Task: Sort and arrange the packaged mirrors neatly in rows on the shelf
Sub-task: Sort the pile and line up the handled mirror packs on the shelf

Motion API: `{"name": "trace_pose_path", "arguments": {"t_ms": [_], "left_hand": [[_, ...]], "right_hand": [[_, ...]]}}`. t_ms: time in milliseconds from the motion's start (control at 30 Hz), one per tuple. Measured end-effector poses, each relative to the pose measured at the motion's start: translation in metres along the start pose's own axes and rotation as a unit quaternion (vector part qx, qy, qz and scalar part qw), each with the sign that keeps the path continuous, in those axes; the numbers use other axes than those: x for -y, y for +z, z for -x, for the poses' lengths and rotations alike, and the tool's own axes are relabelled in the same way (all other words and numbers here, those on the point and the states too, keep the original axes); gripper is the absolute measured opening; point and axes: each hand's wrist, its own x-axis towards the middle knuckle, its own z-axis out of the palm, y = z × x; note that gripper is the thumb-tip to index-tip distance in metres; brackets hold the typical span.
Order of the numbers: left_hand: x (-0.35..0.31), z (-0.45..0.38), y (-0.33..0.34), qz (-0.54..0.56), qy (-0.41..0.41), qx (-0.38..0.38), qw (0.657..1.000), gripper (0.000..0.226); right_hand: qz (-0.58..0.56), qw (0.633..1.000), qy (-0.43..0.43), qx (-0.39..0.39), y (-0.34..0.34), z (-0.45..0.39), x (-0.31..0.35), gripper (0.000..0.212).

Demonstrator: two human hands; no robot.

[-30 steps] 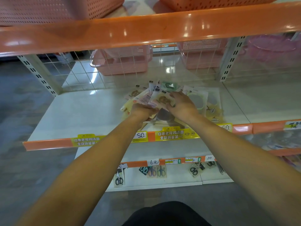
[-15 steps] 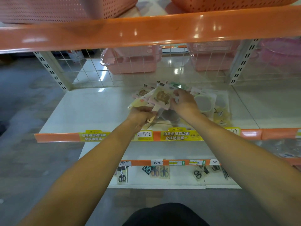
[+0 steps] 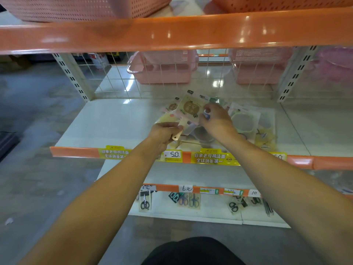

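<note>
Hands both up over the white metal shelf (image 3: 114,127) with the orange front strip. Left hand (image 3: 164,133) has its fingers curled round the cream handle of a pink packaged hand mirror (image 3: 191,109), and the right hand (image 3: 215,119) pinches that pack's right edge. Loose pile of clear-bagged mirrors (image 3: 254,124) lies on the shelf just right of the hands. Packaged scissors (image 3: 145,202) sit on the lower shelf.

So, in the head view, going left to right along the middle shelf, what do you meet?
Bare white shelf board → left hand gripping a cream-handled packaged mirror → right hand pinching its edge → green-rimmed round packaged mirror → yellow packaged mirror.
</note>
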Motion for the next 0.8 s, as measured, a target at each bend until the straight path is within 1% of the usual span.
{"name": "trace_pose_path", "arguments": {"t_ms": [133, 200, 267, 367, 500, 600, 700, 800], "left_hand": [[0.002, 0.006, -0.008, 0.002, 0.011, 0.011, 1.000, 0.023], [0.002, 0.009, -0.013, 0.002, 0.022, 0.002, 1.000, 0.020], [0.003, 0.012, -0.017, -0.006, 0.032, -0.010, 0.999, 0.022], [0.005, 0.016, -0.022, -0.020, 0.046, -0.006, 0.999, 0.029], [0.007, 0.024, -0.021, -0.072, 0.089, -0.001, 0.993, 0.023], [0.008, 0.028, -0.017, -0.105, 0.117, -0.002, 0.988, 0.022], [0.009, 0.029, -0.013, -0.100, 0.123, -0.009, 0.987, 0.023], [0.010, 0.032, -0.007, -0.084, 0.124, -0.009, 0.989, 0.028]], "right_hand": [[-0.008, 1.000, -0.019, -0.001, 0.004, 0.001, 0.007, 0.030], [-0.016, 0.999, -0.030, -0.008, 0.007, 0.003, 0.009, 0.030], [-0.015, 0.999, -0.040, -0.004, 0.009, 0.004, 0.011, 0.033], [-0.008, 0.999, -0.049, 0.011, 0.010, 0.006, 0.013, 0.037], [-0.023, 0.999, -0.044, 0.011, 0.014, 0.008, 0.015, 0.036], [-0.068, 0.997, -0.027, -0.004, 0.016, 0.009, 0.014, 0.032], [-0.095, 0.995, -0.014, -0.019, 0.014, 0.009, 0.008, 0.030], [-0.084, 0.996, -0.014, -0.030, 0.013, 0.011, 0.001, 0.028]]}}
